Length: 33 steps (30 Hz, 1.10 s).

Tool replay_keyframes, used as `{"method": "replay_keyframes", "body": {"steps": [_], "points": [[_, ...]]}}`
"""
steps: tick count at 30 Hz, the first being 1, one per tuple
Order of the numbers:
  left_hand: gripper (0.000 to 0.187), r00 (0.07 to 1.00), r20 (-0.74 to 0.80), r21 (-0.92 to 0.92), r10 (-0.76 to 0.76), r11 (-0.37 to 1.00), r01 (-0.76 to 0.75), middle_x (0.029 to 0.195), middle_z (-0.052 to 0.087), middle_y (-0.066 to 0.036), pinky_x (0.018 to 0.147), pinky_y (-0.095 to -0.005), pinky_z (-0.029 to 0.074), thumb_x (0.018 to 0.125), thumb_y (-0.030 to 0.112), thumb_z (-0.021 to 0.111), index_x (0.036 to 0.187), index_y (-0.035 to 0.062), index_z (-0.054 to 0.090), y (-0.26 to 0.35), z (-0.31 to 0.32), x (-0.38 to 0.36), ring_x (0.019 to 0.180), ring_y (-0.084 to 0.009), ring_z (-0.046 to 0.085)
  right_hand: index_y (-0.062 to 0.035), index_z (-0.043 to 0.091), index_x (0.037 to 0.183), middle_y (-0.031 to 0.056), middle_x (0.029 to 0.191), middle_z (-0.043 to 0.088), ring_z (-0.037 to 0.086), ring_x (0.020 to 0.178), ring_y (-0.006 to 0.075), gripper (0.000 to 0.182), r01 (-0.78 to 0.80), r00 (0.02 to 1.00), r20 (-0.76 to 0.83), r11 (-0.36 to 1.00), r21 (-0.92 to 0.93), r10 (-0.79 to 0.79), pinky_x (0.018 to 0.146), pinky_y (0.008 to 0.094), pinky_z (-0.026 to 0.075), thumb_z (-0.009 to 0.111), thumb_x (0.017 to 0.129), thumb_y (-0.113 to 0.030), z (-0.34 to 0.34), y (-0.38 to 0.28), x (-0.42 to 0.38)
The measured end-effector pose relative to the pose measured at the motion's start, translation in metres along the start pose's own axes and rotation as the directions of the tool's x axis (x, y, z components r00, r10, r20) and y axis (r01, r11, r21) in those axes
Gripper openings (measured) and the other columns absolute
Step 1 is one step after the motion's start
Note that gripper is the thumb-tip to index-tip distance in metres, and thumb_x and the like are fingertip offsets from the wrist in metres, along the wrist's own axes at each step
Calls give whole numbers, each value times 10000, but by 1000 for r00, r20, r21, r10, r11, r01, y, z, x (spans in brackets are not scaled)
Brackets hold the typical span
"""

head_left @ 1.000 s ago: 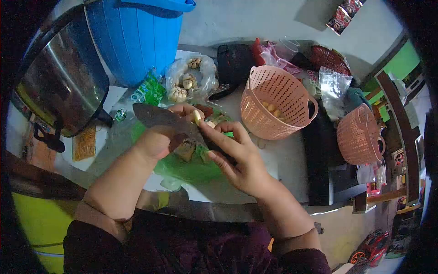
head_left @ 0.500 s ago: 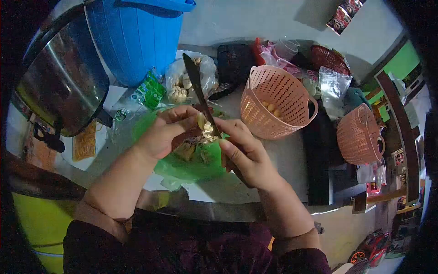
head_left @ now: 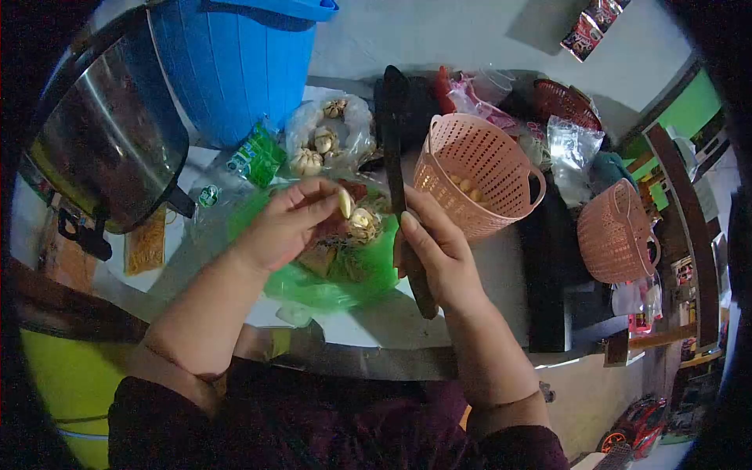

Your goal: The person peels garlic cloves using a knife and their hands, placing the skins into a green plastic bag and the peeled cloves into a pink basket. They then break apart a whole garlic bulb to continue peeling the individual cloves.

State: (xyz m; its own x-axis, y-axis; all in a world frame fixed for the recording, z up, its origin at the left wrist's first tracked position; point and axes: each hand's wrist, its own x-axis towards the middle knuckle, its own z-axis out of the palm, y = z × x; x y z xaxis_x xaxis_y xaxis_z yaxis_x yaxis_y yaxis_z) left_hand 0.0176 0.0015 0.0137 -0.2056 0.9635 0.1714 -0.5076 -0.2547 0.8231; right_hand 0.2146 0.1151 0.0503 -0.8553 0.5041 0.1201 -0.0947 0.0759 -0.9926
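Note:
Between its fingertips my left hand (head_left: 291, 223) pinches a pale garlic clove (head_left: 345, 204). My right hand (head_left: 442, 254) is closed round a dark knife (head_left: 394, 149), whose blade points away from me, nearly upright in view. Peeled garlic cloves (head_left: 361, 220) lie between the hands, over a green plastic bag (head_left: 337, 286) with dry skins on it. Behind my left hand, whole garlic bulbs (head_left: 307, 162) sit in a clear plastic bag (head_left: 359, 125). The pink basket (head_left: 439, 192), right of the knife, holds several yellowish pieces.
A tall blue bin (head_left: 231, 70) stands at the back left, beside a large metal pot (head_left: 110, 133). A green packet (head_left: 261, 155) lies by the bin. Farther right are a second pink basket (head_left: 615, 243), a red basket (head_left: 564, 103) and a silvery bag (head_left: 574, 153).
The knife has moved right, away from the garlic, and its blade has turned more upright. My right hand has shifted slightly right. My left hand still pinches a clove, now seen more plainly.

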Motion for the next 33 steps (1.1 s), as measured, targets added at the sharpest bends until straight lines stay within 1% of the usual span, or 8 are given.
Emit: {"method": "replay_keyframes", "body": {"steps": [1, 6, 9, 14, 17, 20, 23, 33], "points": [[172, 998, 61, 1, 11, 1000, -11, 1033, 655, -70, 858, -296, 506, 958, 138, 546, 1073, 25, 608, 2, -2, 1, 933, -159, 630, -40, 450, 1370, 40, 1093, 448, 505, 785, 64, 396, -23, 1000, -7, 1000, 15, 23, 582, 198, 443, 488, 981, -104, 0, -1, 0], [147, 992, -125, 31, 31, 999, -27, 1006, 667, -100, 838, -337, 511, 932, 99, 538, 1052, 22, 573, 4, -2, 3, 923, -203, 646, -24, 480, 1330, 47, 1058, 447, 521, 724, 82, 366, -96, 994, 62, 995, 13, 95, 561, 214, 441, 477, 996, -175, 3, 8, 2], [139, 964, -251, 358, 89, 934, 8, 1032, 670, -114, 879, -344, 500, 915, 62, 544, 1042, 13, 573, 0, -11, 5, 952, -204, 644, -20, 491, 1305, 57, 1071, 447, 536, 718, 85, 359, -69, 993, 96, 998, -13, 70, 555, 217, 453, 491, 992, -196, 4, 18, 3], [161, 949, -186, 511, 255, 850, -129, 1053, 672, -119, 919, -325, 471, 878, -19, 545, 1034, 5, 572, 8, 9, 0, 988, -186, 633, -48, 489, 1275, 83, 1172, 464, 539, 697, 91, 349, -31, 998, 53, 994, -104, 37, 504, 212, 456, 563, 953, -163, 9, 11, 0], [218, 931, -159, 586, 328, 791, -178, 1033, 674, -97, 917, -306, 470, 848, -72, 560, 1052, 1, 582, 5, 12, -4, 981, -165, 629, -53, 470, 1297, 120, 1205, 458, 570, 832, 164, 398, -97, 995, 8, 986, -138, 99, 632, 262, 498, 592, 928, -137, 9, 2, -2], [246, 893, -81, 653, 444, 700, -289, 1020, 664, -66, 891, -284, 487, 817, -88, 610, 1043, 10, 614, 1, 13, -6, 961, -155, 634, -56, 458, 1329, 160, 1203, 453, 535, 1007, 257, 465, 184, 982, 37, 912, -367, -184, 813, 337, 472, 617, 897, -116, 10, -1, -2], [244, 891, 19, 787, 453, 543, -293, 1018, 656, -56, 888, -287, 489, 809, -106, 607, 1020, 16, 628, 2, 7, -6, 980, -156, 627, -59, 439, 1362, 191, 1186, 452, 479, 1131, 331, 531, 304, 952, 134, 798, -521, -276, 949, 390, 411, 638, 872, -107, 10, -7, -4], [295, 870, 153, 659, 468, 608, -443, 1070, 641, -95, 913, -321, 486, 790, -163, 562, 1014, 14, 636, 2, 9, -2, 1043, -200, 606, -131, 454, 1375, 199, 1176, 457, 524, 1058, 360, 528, 358, 934, 217, 760, -542, -285, 890, 386, 452, 629, 877, -124, 10, -9, -3]]}}
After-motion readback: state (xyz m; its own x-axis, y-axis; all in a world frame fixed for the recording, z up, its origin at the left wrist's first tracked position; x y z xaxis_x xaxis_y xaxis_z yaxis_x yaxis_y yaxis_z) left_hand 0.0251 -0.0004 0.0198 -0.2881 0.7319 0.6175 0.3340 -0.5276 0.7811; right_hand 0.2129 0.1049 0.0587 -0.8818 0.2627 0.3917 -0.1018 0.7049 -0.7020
